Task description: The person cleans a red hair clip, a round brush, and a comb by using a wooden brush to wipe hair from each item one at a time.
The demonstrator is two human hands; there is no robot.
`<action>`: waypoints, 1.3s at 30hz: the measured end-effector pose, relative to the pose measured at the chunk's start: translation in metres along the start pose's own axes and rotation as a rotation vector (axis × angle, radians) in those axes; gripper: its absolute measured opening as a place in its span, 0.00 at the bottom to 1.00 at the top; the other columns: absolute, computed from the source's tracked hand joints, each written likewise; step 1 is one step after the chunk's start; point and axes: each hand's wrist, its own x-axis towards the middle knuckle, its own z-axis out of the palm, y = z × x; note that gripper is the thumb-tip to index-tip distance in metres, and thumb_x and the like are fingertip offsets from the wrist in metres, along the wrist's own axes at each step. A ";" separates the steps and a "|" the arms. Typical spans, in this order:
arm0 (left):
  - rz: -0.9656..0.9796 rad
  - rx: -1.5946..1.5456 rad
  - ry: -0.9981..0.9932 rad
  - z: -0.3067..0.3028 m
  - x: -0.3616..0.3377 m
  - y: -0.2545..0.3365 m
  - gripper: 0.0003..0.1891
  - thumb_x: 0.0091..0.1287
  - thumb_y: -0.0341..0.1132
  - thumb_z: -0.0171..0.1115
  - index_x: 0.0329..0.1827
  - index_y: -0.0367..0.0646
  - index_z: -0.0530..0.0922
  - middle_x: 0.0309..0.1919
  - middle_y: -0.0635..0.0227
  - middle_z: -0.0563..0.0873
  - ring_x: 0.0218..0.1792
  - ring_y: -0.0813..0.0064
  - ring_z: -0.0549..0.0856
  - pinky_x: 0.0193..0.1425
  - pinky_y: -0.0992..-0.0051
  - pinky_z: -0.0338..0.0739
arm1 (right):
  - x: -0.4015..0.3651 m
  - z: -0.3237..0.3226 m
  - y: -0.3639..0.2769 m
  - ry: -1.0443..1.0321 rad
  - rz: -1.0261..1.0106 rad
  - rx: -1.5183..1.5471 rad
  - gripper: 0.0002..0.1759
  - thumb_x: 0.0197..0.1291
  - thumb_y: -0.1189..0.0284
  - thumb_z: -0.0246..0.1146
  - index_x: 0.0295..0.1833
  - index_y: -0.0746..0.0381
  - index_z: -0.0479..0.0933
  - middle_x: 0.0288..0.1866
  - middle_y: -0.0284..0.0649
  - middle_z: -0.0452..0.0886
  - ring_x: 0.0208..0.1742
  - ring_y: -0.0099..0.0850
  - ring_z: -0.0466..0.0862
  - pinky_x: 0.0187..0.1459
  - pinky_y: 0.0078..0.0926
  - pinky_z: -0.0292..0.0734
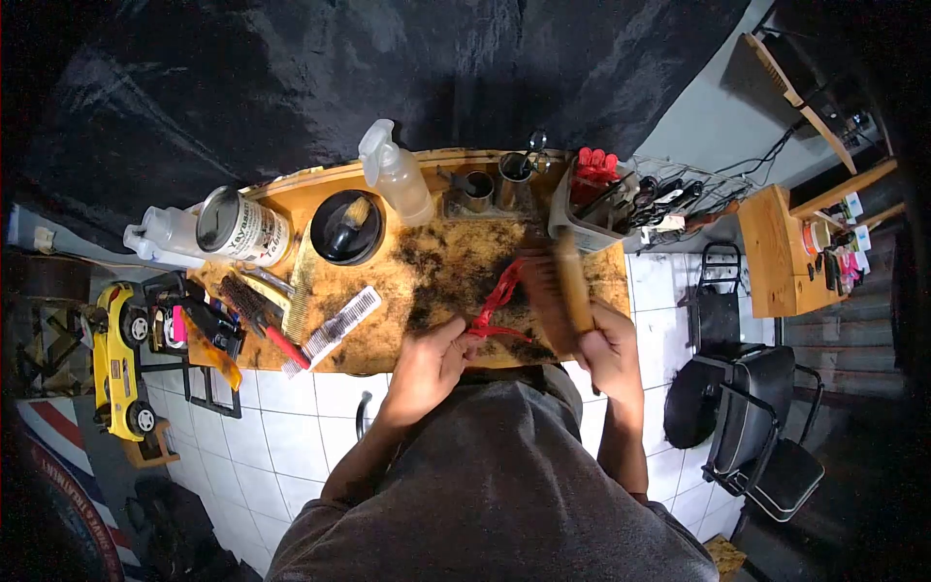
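Between the fingers of my left hand (427, 369) is a crumpled red strip (500, 296), stretching up and right over the wooden tabletop (407, 281). My right hand (611, 354) is wrapped round a wooden-backed brush (574, 286), its dark bristles smeared by motion and facing left toward the strip. Dark hair clippings (441, 254) cover much of the wood around both hands. Left of my left hand lie a white comb (341, 325) and a round hairbrush with a red handle (286, 346).
A spray bottle (398, 179), a dark bowl with a shaving brush (351, 213) and a large tin (247, 231) line the back. Metal cups (514, 179) and a bin of tools (596, 213) stand back right. A black chair (756, 407) is on the tiled floor.
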 end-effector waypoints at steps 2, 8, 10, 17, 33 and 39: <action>0.014 0.015 -0.003 0.002 -0.001 0.001 0.04 0.61 0.20 0.48 0.34 0.32 0.72 0.29 0.51 0.84 0.32 0.62 0.86 0.36 0.70 0.79 | 0.007 0.010 0.001 0.095 -0.178 -0.143 0.12 0.49 0.71 0.67 0.28 0.70 0.75 0.23 0.42 0.69 0.24 0.32 0.71 0.27 0.30 0.66; 0.019 0.042 -0.074 -0.002 0.000 0.000 0.04 0.61 0.19 0.47 0.35 0.30 0.71 0.30 0.51 0.84 0.33 0.63 0.87 0.37 0.70 0.79 | 0.006 0.023 -0.003 0.354 -0.162 -0.511 0.21 0.40 0.65 0.77 0.28 0.71 0.77 0.27 0.42 0.72 0.26 0.37 0.75 0.28 0.28 0.69; 0.011 0.036 -0.085 -0.004 -0.001 0.002 0.04 0.61 0.19 0.47 0.35 0.29 0.71 0.30 0.51 0.84 0.33 0.63 0.87 0.36 0.70 0.79 | 0.012 0.017 -0.007 0.393 -0.149 -0.562 0.19 0.41 0.67 0.76 0.30 0.71 0.78 0.28 0.43 0.73 0.26 0.35 0.74 0.28 0.28 0.69; -0.034 0.019 -0.125 -0.002 0.001 0.004 0.04 0.65 0.21 0.48 0.33 0.30 0.70 0.27 0.54 0.83 0.28 0.65 0.85 0.32 0.70 0.76 | 0.010 0.005 -0.010 0.055 -0.157 -0.298 0.22 0.35 0.68 0.77 0.35 0.70 0.80 0.29 0.42 0.77 0.32 0.34 0.78 0.34 0.26 0.71; 0.155 -0.178 -0.083 0.008 -0.004 -0.004 0.14 0.75 0.38 0.42 0.46 0.35 0.70 0.28 0.62 0.78 0.32 0.73 0.79 0.39 0.74 0.73 | 0.009 0.020 -0.005 0.073 -0.346 -0.409 0.24 0.33 0.58 0.79 0.28 0.66 0.80 0.29 0.43 0.77 0.24 0.38 0.77 0.27 0.35 0.72; -0.041 -0.445 -0.233 0.006 -0.004 -0.001 0.12 0.75 0.36 0.41 0.45 0.35 0.70 0.27 0.66 0.77 0.31 0.76 0.78 0.40 0.74 0.73 | 0.019 0.005 -0.013 0.426 -0.115 -0.537 0.20 0.37 0.72 0.76 0.37 0.71 0.79 0.32 0.43 0.77 0.30 0.33 0.78 0.32 0.24 0.72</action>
